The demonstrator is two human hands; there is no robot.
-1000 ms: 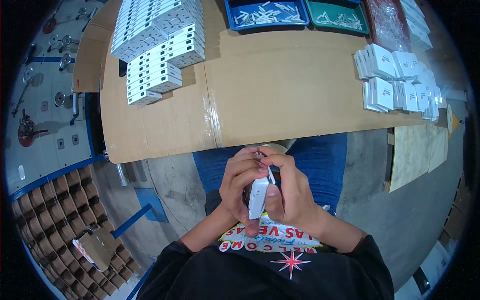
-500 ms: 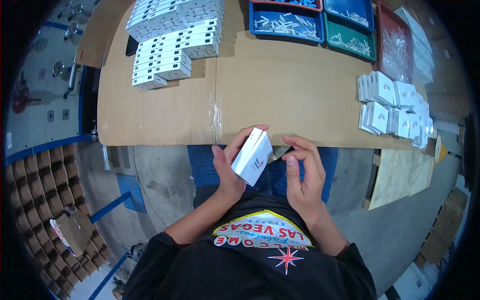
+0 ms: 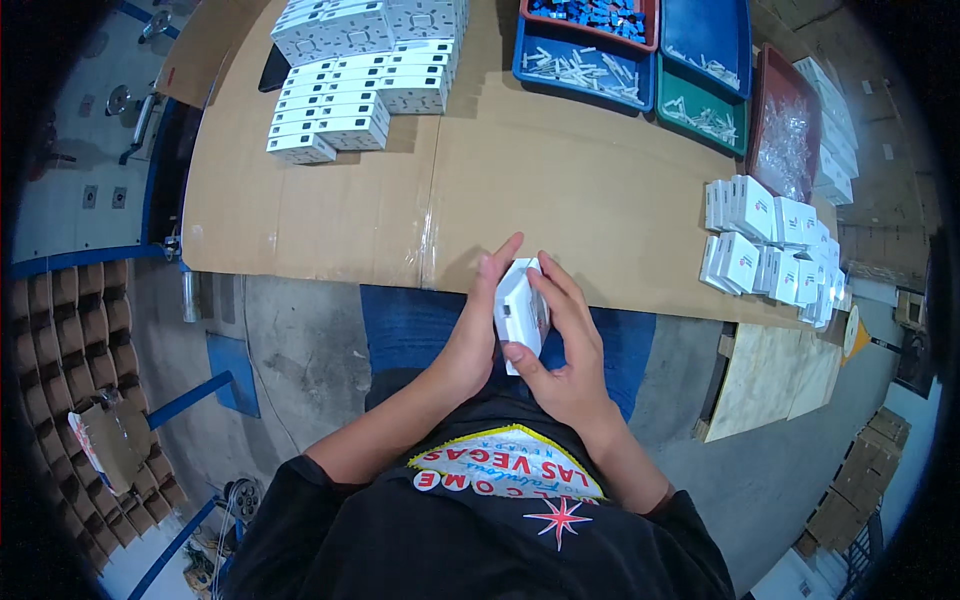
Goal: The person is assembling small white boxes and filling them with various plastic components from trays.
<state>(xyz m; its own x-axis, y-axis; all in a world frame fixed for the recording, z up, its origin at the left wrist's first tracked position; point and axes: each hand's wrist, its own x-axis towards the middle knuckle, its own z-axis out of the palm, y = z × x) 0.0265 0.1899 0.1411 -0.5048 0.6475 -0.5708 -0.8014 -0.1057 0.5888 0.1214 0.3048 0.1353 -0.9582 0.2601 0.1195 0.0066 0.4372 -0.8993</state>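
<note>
In front of my belly, at the table's near edge, a small white box is held between my two palms. It stands tilted, with one narrow side turned up toward me. My left hand presses flat along the box's left side, its fingers pointing away from me. Over the right side curls my right hand, with its thumb on the near end and fingertips at the far end. The box's far side and underside are hidden by the hands.
Stacked white patterned boxes stand at the table's far left. Far right are a blue tray of small white pieces, a green tray, and a red tray of clear plastic. Below them sit several small white boxes.
The right hand has come in from beside the box and now grips it with the left. The box has turned, its printed face swinging away from view and a narrow side facing up.
</note>
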